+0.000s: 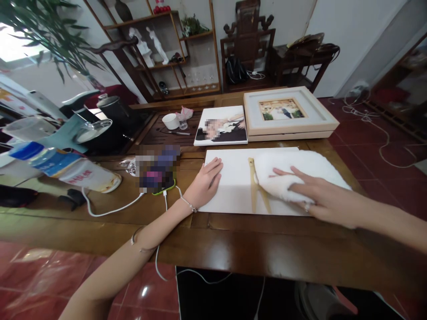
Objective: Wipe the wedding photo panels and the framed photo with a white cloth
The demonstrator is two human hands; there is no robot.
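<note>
A white flat panel (230, 186) lies face down on the wooden table (233, 249), with a wooden stand piece (255, 186) on its back. My left hand (203, 184) rests flat and open on the panel's left edge. My right hand (313, 195) lies flat, fingers stretched out, pressing a white fluffy cloth (300, 171) onto the panel's right half.
Behind the panel lie a frameless photo print (222, 126) and a framed photo in a thick pale frame (288, 113). A phone (156, 171) on a white charging cable, a plastic pouch (71, 169), a white cup (171, 121) and a tea tray sit to the left. Shelves and a dark chair stand behind.
</note>
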